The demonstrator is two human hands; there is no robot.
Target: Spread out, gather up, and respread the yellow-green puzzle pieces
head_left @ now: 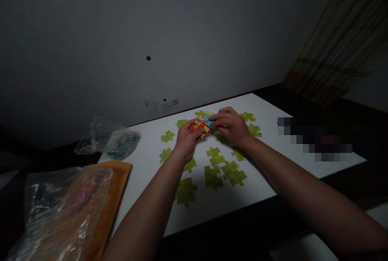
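Two hands, left hand [186, 139] and right hand [232, 125], are pinching colourful joined puzzle pieces [202, 125] above the white board [303, 147], apparently mid-joining; seating tabs calls for careful alignment.

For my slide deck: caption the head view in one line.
Left hand and right hand hold colourful joined cardboard puzzle pieces above green face-down puzzle pieces on a white board.

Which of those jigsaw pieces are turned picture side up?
Only the colourful pieces pinched between the left hand and right hand; they show red, yellow and blue. The green pieces spread on the white board lie plain.
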